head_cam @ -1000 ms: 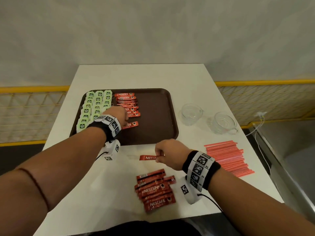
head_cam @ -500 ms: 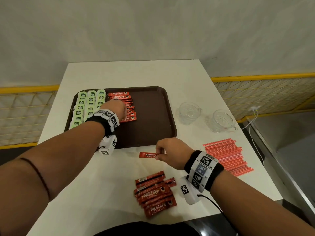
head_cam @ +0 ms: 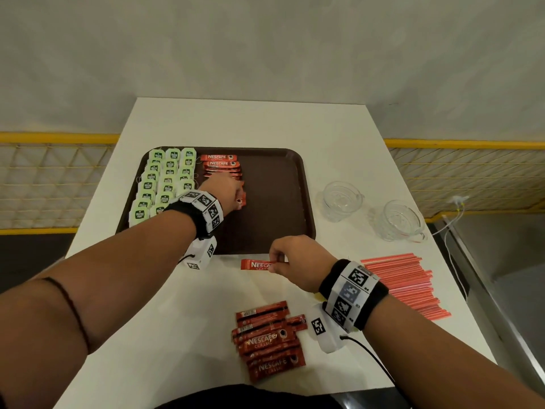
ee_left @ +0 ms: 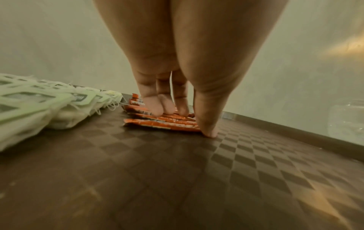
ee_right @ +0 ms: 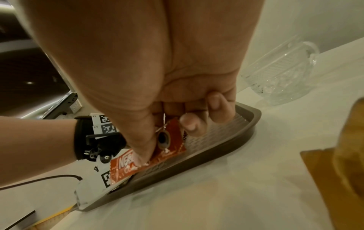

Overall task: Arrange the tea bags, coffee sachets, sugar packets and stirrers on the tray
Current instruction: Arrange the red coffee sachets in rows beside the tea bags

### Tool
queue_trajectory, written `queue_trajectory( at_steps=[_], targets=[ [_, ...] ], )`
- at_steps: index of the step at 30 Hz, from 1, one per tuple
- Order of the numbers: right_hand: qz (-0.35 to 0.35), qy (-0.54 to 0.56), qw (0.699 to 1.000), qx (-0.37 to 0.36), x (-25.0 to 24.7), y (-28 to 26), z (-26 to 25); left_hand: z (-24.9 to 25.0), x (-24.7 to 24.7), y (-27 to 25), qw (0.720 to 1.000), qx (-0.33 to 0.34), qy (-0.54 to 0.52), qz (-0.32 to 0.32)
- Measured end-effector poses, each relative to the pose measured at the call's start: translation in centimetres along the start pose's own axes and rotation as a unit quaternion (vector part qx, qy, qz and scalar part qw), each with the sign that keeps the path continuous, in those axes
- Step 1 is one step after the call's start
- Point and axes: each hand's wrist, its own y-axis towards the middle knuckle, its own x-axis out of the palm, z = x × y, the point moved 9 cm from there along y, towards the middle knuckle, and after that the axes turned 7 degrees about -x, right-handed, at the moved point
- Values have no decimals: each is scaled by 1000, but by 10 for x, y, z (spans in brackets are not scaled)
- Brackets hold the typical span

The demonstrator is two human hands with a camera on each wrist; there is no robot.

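Head view: right hand (head_cam: 295, 262) fingers (ee_right: 190, 124) pinch a light, floppy sachet (head_cam: 255, 265) by its end; left hand (head_cam: 224, 188) fingers (ee_left: 153, 107), straight, press the tray's (head_cam: 280, 202) sachet row (head_cam: 221, 165).

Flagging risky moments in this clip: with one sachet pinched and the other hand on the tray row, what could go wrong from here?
The left hand presses straight fingers on the overlapping coffee sachet row; a slip could fan it into the tea bags alongside.

The right hand pinches the held sachet by one end, so it may twist and land crooked.

A sweep rightward could knock the glass cups.
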Motion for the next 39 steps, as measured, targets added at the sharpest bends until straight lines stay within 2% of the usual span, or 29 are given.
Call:
queue_trajectory(
  at_steps=[3, 7, 11, 13, 16, 19, 22, 24, 26, 28, 31, 33, 37, 39],
  targets=[
    [-3, 2, 1000, -2, 0, 0, 2, -6, 3, 4, 1000, -19, -3, -18],
    [5, 0, 1000, -8, -6, -1, 4, -12, -4, 0, 998, -25, -48, 10],
    [25, -2, 999, -22, -14, 0, 5, 7, -32, -32, 984, 35, -169, 52],
    [37, -1, 999, -29, -17, 3, 6, 28, -42, -59, 969, 91, -229, 7],
    [55, -3, 998, -43, -21, 5, 2, 49, -35, -97, 956, 137, -241, -90],
    [73, 9, 996, -53, -24, 7, -2, 52, -21, -111, 955, 168, -222, -99],
    [111, 29, 992, -49, -26, 7, -5, 41, -15, -113, 958, 152, -230, -78],
    [130, 63, 989, -26, -23, 5, -2, 20, -20, -107, 971, 101, -211, -50],
    [84, 55, 995, -21, -11, 4, -3, -11, -25, -98, 984, 23, -178, -19],
    [-28, 1, 998, -54, 13, 4, -11, -37, -23, -91, 988, -37, -146, -20],
    [-176, -78, 979, -69, 50, -2, -17, -44, -2, -86, 991, -44, -96, -83],
    [-207, -106, 971, -59, 62, -4, -14, -40, 10, -85, 990, -35, -79, -107],
    [-203, -109, 972, -46, 63, -3, -13, -42, 15, -80, 993, -40, -72, -86],
    [-200, -111, 973, -40, 62, -2, -13, -37, 17, -76, 993, -27, -68, -96]
  ],
)
